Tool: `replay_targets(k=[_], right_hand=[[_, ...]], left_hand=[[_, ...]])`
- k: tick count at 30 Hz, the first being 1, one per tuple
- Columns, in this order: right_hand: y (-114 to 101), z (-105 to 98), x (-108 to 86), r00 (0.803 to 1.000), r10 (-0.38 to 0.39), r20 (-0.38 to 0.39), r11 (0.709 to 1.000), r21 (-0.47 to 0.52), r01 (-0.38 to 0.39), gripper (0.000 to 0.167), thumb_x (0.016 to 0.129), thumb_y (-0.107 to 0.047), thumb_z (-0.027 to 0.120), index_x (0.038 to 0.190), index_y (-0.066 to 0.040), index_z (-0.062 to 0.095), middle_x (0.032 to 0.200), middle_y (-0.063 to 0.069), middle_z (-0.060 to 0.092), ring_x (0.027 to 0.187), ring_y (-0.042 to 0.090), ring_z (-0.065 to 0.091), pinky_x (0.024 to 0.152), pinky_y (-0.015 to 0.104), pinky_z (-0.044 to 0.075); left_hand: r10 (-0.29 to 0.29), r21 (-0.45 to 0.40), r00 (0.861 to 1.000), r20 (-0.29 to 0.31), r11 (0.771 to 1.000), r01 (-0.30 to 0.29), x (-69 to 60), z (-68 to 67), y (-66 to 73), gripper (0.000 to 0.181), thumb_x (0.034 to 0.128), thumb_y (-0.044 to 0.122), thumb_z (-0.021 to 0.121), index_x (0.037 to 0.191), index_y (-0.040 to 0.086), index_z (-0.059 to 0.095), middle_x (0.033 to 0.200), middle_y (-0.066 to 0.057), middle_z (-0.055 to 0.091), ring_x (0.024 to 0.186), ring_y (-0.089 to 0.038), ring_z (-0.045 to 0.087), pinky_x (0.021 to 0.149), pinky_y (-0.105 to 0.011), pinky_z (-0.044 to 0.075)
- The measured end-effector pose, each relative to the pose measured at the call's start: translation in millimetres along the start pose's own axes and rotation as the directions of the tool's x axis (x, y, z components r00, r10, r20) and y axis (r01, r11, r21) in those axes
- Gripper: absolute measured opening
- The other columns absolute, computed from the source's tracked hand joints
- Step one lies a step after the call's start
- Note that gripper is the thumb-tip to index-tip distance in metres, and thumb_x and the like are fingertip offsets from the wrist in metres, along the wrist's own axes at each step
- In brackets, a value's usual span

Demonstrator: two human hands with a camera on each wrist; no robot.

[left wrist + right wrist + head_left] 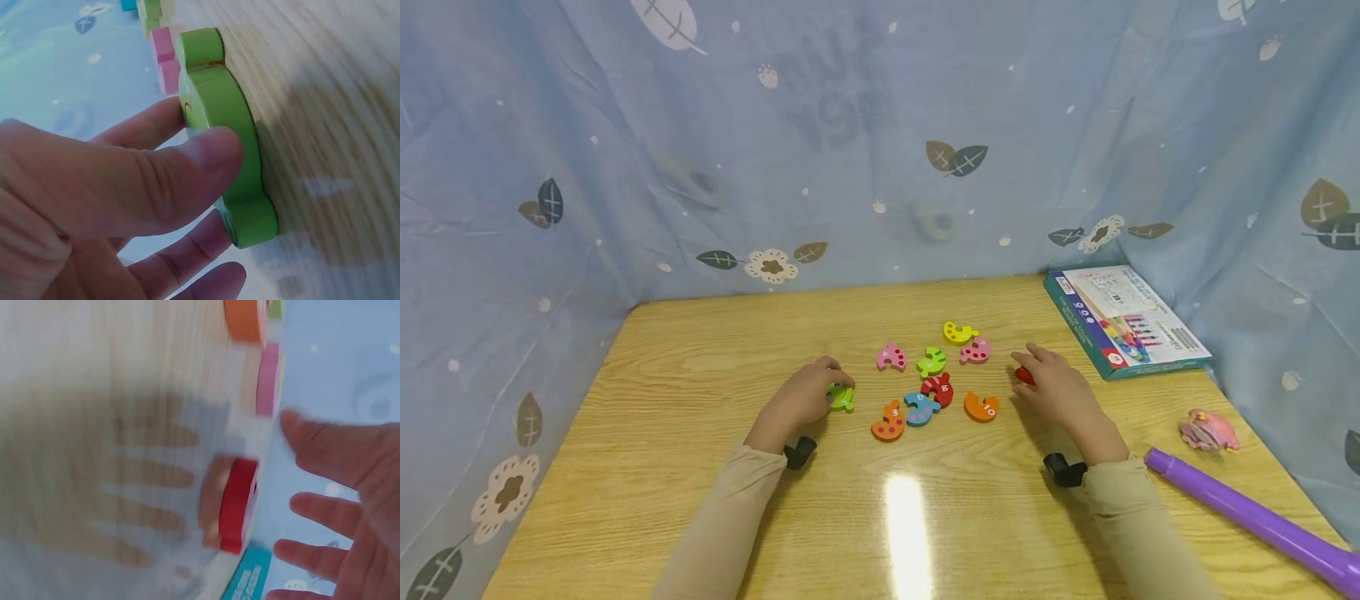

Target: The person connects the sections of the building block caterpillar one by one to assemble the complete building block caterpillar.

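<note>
In the head view, a person's two hands were set apart over a wooden table (715,500). The left hand (797,396) pinched a green piece (842,398), which lay under its fingertips at the left end of a loose cluster. The right hand (1062,396) reached over a red piece (1024,376) to the right of that cluster, the piece partly hidden by the hand. Between the hands lay two pink pieces, a light green one, a yellow one, a blue one, two orange ones and a red one marked 8 (946,395); some were touching. Farther right were a flat box (1161,333), a pink figure (1213,431) and a purple tube (1255,512).

In the left wrist view, the thumb pressed on the near edge of the green piece while fingers met it from the other side, a narrow grip. Whether the piece bore fully on the table could not be told.

In the right wrist view, the thumb and fingers were spread wide and held nothing. The red piece lay on the table near the fingertips, apart from them, beside the hand's shadow (144,475).
</note>
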State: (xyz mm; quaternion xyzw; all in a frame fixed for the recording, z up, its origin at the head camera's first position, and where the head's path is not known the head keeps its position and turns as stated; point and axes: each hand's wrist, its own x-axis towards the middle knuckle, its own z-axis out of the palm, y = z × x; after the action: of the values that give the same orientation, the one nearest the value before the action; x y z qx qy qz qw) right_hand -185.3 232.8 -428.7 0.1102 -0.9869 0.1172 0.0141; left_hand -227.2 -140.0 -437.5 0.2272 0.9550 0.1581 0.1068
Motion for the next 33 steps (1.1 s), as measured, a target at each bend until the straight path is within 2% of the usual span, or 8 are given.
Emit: replay_targets(k=[4, 9, 15, 20, 24, 27, 33], right_hand=[[10, -3, 4.5, 0.999, 0.002, 0.041, 1.0, -0.009, -0.002, 0.044, 0.082, -0.012, 0.067, 0.123, 0.001, 0.057, 0.131, 0.03, 0.043, 0.113, 0.049, 0.044, 0.088, 0.057, 0.039], [15, 2, 9.5, 0.995, 0.035, 0.091, 0.999, -0.015, -0.033, 0.043, 0.081, -0.015, 0.069, 0.121, -0.003, 0.057, 0.125, 0.027, 0.049, 0.102, 0.045, 0.052, 0.079, 0.055, 0.044], [16, 8, 11.8, 0.995, 0.088, 0.043, 0.996, -0.031, -0.087, 0.034, 0.082, -0.015, 0.068, 0.113, -0.006, 0.06, 0.109, 0.023, 0.054, 0.09, 0.038, 0.055, 0.073, 0.053, 0.047], [5, 3, 4.4, 0.992, 0.12, -0.038, 0.993, 0.016, -0.119, 0.045, 0.082, -0.017, 0.068, 0.121, 0.0, 0.054, 0.112, 0.027, 0.05, 0.091, 0.039, 0.053, 0.073, 0.052, 0.047], [-28, -6, -0.7, 0.987, 0.117, -0.107, 0.987, 0.126, -0.103, 0.056, 0.08, -0.016, 0.069, 0.128, 0.005, 0.046, 0.115, 0.027, 0.049, 0.094, 0.038, 0.053, 0.077, 0.051, 0.047], [-66, -5, -0.9, 0.988, 0.069, -0.141, 0.978, 0.205, -0.039, 0.059, 0.077, -0.015, 0.072, 0.127, 0.007, 0.047, 0.112, 0.023, 0.052, 0.088, 0.032, 0.055, 0.075, 0.046, 0.048], [-147, 18, 1.6, 0.986, -0.059, -0.154, 0.963, 0.253, 0.097, 0.056, 0.071, -0.018, 0.078, 0.119, 0.002, 0.056, 0.106, 0.012, 0.057, 0.084, 0.02, 0.056, 0.07, 0.035, 0.048]], left_hand=[[0.005, -0.014, 1.0, 0.007, 1.0, -0.005, -2.2, -0.9, -1.1, 0.047, 0.0823, -0.011, 0.055, 0.115, 0.02, 0.066, 0.124, -0.008, 0.049, 0.109, -0.027, 0.052, 0.09, -0.038, 0.043], [0.024, -0.022, 1.0, 0.012, 0.999, -0.024, -5.0, -2.9, -3.2, 0.046, 0.0803, -0.012, 0.057, 0.113, 0.018, 0.067, 0.123, -0.007, 0.05, 0.109, -0.027, 0.052, 0.09, -0.038, 0.043], [0.075, -0.01, 0.997, 0.016, 0.997, -0.075, -7.8, -4.3, -8.0, 0.049, 0.0792, -0.016, 0.054, 0.111, 0.019, 0.068, 0.121, -0.005, 0.051, 0.109, -0.027, 0.052, 0.091, -0.037, 0.043], [0.131, -0.04, 0.99, 0.055, 0.991, -0.129, -11.5, -5.3, -11.3, 0.059, 0.0768, -0.023, 0.046, 0.111, 0.02, 0.068, 0.123, -0.003, 0.051, 0.115, -0.028, 0.048, 0.097, -0.04, 0.037], [0.173, -0.057, 0.983, 0.065, 0.984, -0.17, -13.7, -6.1, -14.0, 0.064, 0.0753, -0.026, 0.04, 0.111, 0.019, 0.068, 0.125, -0.004, 0.05, 0.118, -0.028, 0.046, 0.101, -0.042, 0.033], [0.187, -0.073, 0.98, 0.063, 0.98, -0.183, -15.2, -7.4, -15.6, 0.065, 0.0739, -0.027, 0.039, 0.111, 0.018, 0.068, 0.126, -0.007, 0.049, 0.117, -0.03, 0.045, 0.099, -0.041, 0.036], [0.197, -0.128, 0.977, 0.077, 0.974, -0.187, -16.8, -8.6, -19.0, 0.069, 0.0704, -0.028, 0.039, 0.11, 0.019, 0.069, 0.115, -0.009, 0.049, 0.106, -0.026, 0.048, 0.084, -0.034, 0.041]])
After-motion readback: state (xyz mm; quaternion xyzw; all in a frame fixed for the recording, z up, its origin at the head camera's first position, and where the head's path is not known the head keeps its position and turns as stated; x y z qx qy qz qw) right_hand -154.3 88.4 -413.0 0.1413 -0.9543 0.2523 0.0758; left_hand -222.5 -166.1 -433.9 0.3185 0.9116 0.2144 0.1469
